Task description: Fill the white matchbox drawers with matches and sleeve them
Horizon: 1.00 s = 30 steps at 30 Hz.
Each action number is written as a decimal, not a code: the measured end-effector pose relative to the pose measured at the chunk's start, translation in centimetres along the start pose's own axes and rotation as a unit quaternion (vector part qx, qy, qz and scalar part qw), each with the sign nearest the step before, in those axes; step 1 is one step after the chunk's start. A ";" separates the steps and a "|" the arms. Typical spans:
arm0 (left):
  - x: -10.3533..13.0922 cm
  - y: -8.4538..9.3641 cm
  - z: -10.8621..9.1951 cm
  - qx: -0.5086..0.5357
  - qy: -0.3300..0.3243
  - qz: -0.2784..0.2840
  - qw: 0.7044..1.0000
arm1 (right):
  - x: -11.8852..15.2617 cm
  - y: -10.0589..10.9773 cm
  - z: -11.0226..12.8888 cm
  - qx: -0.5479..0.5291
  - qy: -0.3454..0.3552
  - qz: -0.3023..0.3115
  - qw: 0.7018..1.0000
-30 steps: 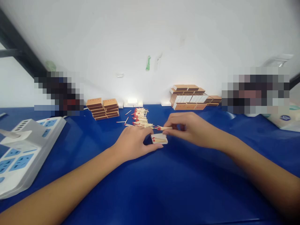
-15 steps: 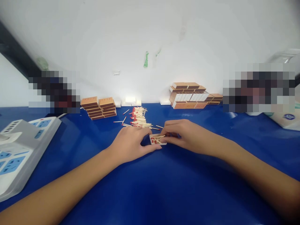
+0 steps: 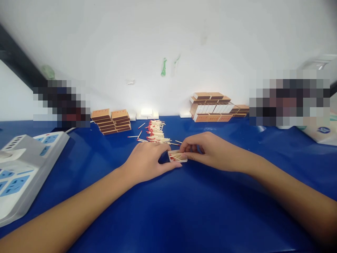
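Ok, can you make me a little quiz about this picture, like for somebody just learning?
1. True or false: the left hand is holding the small white tray.
2. Where is the right hand? A: at the power strip. B: at the tray. C: on the stacked matchboxes.
3. Fill in: the match pile lies on a ____ tabletop.

Key: 1 true; 2 B; 3 blue.

A glossy blue tabletop [image 3: 181, 214] runs up to a whitish partition wall [image 3: 226, 45] bearing a small green mark [image 3: 164, 66], a slanting dark post [image 3: 19, 58] at far left.
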<state>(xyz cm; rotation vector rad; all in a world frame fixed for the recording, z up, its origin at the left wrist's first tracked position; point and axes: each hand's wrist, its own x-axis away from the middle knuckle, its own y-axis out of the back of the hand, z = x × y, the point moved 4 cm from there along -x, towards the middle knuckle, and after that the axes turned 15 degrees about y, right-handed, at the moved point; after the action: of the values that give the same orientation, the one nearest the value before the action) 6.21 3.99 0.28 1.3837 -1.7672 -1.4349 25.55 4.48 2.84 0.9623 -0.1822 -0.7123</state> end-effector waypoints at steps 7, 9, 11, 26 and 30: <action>0.2 -0.1 -0.1 -0.010 -0.021 -0.013 1.000 | -0.1 -0.1 0.3 0.062 0.037 -0.068 0.995; 0.4 -0.2 -0.3 -0.011 -0.038 -0.022 0.999 | -0.2 -0.3 0.6 0.067 0.050 -0.088 0.993; 0.5 -0.2 -0.5 -0.013 -0.054 -0.030 0.998 | -0.5 -0.8 1.0 0.055 0.057 -0.079 0.994; 0.0 -0.2 -0.6 0.012 -0.038 0.007 0.999 | -1.7 -1.6 1.6 0.047 0.048 -0.005 0.998; -0.1 -0.1 -0.5 0.030 -0.032 0.032 0.999 | -1.8 -1.7 1.3 0.026 -0.020 -0.013 0.999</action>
<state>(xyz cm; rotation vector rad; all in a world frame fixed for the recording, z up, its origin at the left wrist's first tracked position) 6.71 3.86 0.43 1.3114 -1.8924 -1.4167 22.77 4.14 2.54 1.0016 -0.2237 -0.7542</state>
